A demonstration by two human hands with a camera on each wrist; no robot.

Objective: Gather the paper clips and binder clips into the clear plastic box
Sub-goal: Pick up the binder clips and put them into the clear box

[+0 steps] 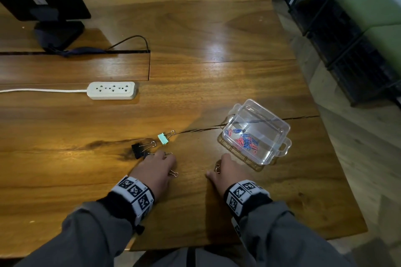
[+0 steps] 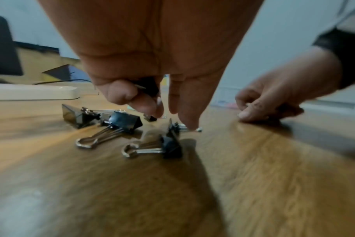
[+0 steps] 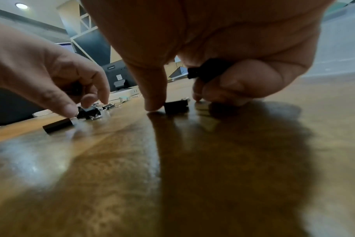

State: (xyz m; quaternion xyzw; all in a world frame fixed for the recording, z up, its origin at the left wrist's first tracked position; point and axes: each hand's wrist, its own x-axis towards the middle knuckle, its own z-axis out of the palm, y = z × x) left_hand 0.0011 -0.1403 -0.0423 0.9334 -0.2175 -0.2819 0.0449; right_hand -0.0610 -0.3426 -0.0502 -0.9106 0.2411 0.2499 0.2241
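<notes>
My left hand hovers over a cluster of black binder clips on the wooden table. A small black clip is tucked in its curled fingers, and its fingertips reach down at another clip. My right hand is low on the table near the clear plastic box. It grips a black binder clip in curled fingers and touches a second one lying on the wood. The box holds red and blue paper clips. A mint binder clip and a black one lie beyond my left hand.
A white power strip with its cord lies at mid-left. A monitor stand and a dark cable are at the back left. The table's right edge runs just past the box, with floor and green seats beyond.
</notes>
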